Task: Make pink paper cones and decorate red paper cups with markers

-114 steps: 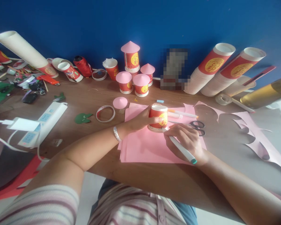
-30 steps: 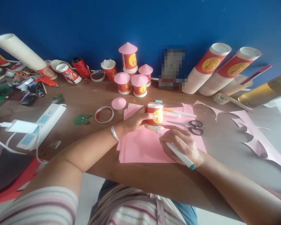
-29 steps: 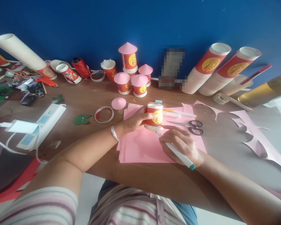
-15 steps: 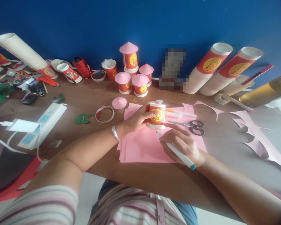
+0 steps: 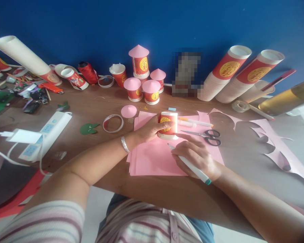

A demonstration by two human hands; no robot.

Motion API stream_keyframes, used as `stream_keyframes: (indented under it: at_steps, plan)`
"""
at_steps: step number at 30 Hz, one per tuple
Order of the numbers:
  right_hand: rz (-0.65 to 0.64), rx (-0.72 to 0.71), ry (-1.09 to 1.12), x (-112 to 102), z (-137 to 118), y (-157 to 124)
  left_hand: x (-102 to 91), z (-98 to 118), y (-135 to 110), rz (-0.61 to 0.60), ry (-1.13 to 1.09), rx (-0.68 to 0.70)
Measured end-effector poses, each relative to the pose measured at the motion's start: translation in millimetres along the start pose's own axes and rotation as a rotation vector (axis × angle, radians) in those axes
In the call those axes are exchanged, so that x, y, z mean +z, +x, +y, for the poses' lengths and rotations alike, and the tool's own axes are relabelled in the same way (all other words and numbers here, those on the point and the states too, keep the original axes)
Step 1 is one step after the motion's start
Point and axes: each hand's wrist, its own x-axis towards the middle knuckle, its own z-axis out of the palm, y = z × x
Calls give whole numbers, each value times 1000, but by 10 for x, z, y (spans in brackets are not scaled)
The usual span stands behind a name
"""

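Observation:
My left hand (image 5: 153,129) is closed round a red and white paper cup (image 5: 168,118) with a yellow emblem, held upside down above pink paper (image 5: 152,158). A white marker with a green end (image 5: 194,168) is gripped in my right hand (image 5: 196,153). Its tip points up and left, just below the cup and apart from it. My right index finger reaches to the cup's lower rim. Scissors with dark handles (image 5: 209,135) and an orange-tipped pen (image 5: 196,121) lie right of the cup. A pink paper cone (image 5: 129,111) rests to the left.
Several cups with pink cone roofs (image 5: 152,91) stand at the back. Tall cup stacks (image 5: 221,74) lean against the wall at right. Cut pink scraps (image 5: 276,145), a tape roll (image 5: 240,106), a power strip (image 5: 47,135) and a cut cup ring (image 5: 112,124) lie around.
The cup has turned a little in my left hand, its emblem shifting left, and the left fingers have moved off its top. The marker has shifted slightly left with my right hand.

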Motion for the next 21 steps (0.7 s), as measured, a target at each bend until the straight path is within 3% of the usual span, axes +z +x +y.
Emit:
stream_keyframes:
  at_steps: [4, 8, 21]
  plan:
    - [80, 55, -81, -8, 54, -33, -5, 9, 5, -4, -4, 0]
    - [56, 123, -87, -12, 80, -72, -20, 5, 11, -19, -21, 1]
    - [57, 131, -95, 7, 87, -99, -68, -22, 22, -114, -40, 36]
